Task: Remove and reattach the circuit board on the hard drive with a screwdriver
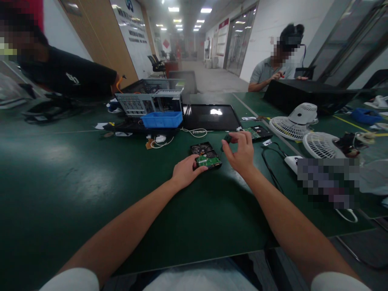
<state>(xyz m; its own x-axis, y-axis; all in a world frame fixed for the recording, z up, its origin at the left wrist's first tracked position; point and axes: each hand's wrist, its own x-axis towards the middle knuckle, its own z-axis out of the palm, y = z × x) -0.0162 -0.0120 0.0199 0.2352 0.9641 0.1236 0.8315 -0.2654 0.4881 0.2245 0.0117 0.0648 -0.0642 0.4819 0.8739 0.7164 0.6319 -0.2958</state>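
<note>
A hard disk drive [206,155] lies on the green table in front of me, its green circuit board facing up. My left hand [188,169] grips its left and near edges between thumb and fingers. Just to the right and slightly raised, my right hand [241,151] is closed in a pinch. Between its thumb and fingertips is a small dark piece [227,139], whose kind I cannot make out. Beyond that hand rests a second drive-like unit with a green board [254,132], partly hidden by my fingers.
An opened computer case [145,101] stands at the back left behind a blue tray [163,120]. A black glossy panel [212,117] lies beside it. White fans [295,121] and black cables [269,165] are on the right. Two other people sit or lean at the table.
</note>
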